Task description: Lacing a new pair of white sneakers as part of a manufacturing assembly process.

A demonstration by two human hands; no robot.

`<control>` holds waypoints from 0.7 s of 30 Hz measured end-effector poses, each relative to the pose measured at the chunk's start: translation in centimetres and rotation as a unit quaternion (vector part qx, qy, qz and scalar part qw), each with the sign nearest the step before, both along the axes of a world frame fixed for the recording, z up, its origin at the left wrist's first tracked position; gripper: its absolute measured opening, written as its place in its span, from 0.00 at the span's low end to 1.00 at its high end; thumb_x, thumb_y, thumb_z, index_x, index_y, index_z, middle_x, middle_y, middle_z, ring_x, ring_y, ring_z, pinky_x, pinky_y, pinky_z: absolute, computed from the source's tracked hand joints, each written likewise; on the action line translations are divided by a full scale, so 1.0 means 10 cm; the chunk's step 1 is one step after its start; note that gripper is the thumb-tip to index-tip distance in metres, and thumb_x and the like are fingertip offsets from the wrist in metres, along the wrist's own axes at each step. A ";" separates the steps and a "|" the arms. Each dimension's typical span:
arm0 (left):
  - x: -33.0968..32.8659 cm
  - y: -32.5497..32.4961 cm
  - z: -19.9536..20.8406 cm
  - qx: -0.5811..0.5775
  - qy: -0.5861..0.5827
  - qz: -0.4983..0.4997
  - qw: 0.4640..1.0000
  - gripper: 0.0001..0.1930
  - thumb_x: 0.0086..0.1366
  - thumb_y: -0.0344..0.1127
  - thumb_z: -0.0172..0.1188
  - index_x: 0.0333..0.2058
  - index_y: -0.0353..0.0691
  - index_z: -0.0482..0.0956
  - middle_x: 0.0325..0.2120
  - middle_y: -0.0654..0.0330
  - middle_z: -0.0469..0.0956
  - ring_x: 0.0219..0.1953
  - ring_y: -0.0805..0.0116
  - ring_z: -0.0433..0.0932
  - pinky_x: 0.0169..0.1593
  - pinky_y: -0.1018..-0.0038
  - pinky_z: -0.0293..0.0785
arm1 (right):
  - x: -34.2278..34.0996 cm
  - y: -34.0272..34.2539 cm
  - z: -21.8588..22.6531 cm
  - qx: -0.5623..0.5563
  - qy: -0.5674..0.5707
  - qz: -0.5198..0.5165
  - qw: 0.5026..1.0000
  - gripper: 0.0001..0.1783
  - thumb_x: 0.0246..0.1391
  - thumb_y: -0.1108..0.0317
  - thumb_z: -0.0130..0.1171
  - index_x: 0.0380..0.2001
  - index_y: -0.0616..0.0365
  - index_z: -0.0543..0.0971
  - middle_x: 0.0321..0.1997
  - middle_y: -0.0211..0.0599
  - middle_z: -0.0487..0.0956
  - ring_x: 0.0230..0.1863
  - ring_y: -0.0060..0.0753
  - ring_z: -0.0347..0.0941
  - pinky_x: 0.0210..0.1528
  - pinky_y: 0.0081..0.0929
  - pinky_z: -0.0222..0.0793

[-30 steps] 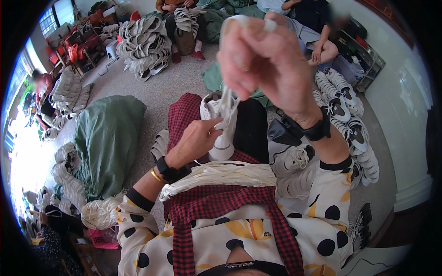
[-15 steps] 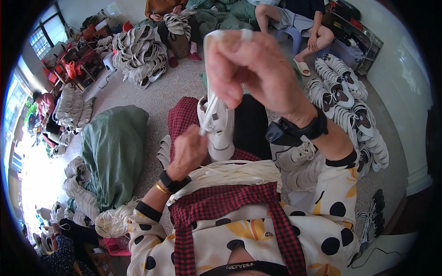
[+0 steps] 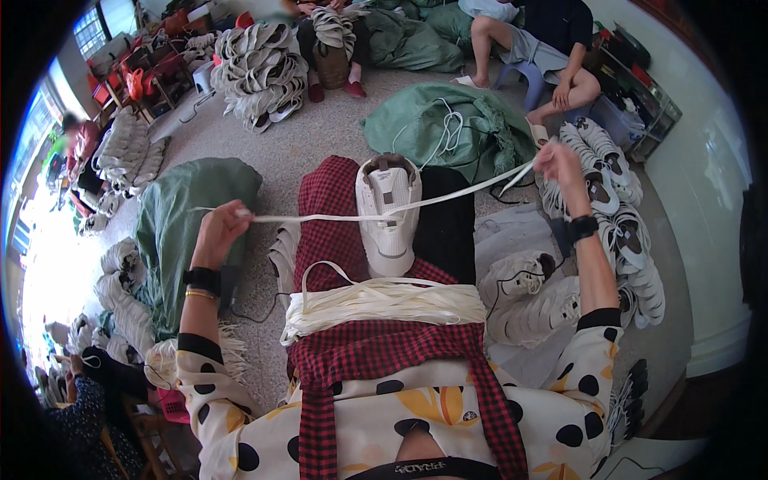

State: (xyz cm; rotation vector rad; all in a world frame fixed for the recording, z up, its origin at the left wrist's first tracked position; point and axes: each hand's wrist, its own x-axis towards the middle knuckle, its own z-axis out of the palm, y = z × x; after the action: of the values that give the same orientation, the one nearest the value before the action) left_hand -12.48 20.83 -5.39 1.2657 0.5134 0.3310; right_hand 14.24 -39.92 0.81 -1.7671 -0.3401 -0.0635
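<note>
Speckled floor (image 3: 320, 144) heaped with shoe piles (image 3: 256, 76); both hands, left (image 3: 218, 232) and right (image 3: 558, 164), pinch a white lace (image 3: 320, 218) taut across a white shoe (image 3: 388, 212).

Taut lace (image 3: 320, 217) bars the lap; green sack (image 3: 188, 220) crowds left; sneakers (image 3: 616, 232) right.

The shoe (image 3: 388, 210) at the frame's centre is white with a grey tongue, and the lace (image 3: 336, 217) stretched across it is white. It sits on a red-and-black checked apron (image 3: 328, 210) beside black trousers (image 3: 438, 224). The bundle of laces (image 3: 384, 302) below is cream. The sleeves (image 3: 204, 376) are cream with black dots and yellow patches. Both wristbands (image 3: 202, 278) are black. Sacks (image 3: 192, 216) at left are green.
</note>
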 end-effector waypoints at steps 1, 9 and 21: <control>-0.03 -0.02 0.01 0.148 0.102 -0.030 0.983 0.12 0.65 0.27 0.46 0.43 0.30 0.76 0.39 0.47 0.79 0.42 0.57 0.83 0.43 0.72 0.82 | 0.13 -0.17 -0.21 -0.200 0.013 -0.006 0.980 0.17 0.59 0.60 0.49 0.25 0.60 0.79 0.20 0.38 0.80 0.22 0.28 0.75 0.26 0.22 0.68; 0.61 -1.48 0.14 0.751 -0.050 -0.110 0.649 0.11 0.63 0.40 0.58 0.31 0.40 0.83 0.32 0.52 0.76 0.39 0.53 0.72 0.45 0.57 0.66 | -0.68 1.53 -0.45 -0.323 -0.350 0.174 0.862 0.14 0.62 0.62 0.50 0.33 0.62 0.78 0.37 0.48 0.77 0.41 0.50 0.73 0.46 0.43 0.67; 0.60 -2.06 -0.18 0.534 -0.129 -0.234 0.802 0.07 0.54 0.34 0.66 0.27 0.37 0.85 0.32 0.57 0.74 0.38 0.59 0.73 0.43 0.60 0.62 | -0.87 1.67 -0.54 -0.337 -0.294 0.192 0.873 0.17 0.55 0.60 0.61 0.18 0.59 0.77 0.20 0.44 0.76 0.23 0.52 0.73 0.25 0.45 0.65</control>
State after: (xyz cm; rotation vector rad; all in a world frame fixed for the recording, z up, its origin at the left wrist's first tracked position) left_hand -6.43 0.25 -7.18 2.3374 -0.3243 0.3705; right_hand 5.54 -23.18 -4.56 -2.3048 -1.2801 -0.2220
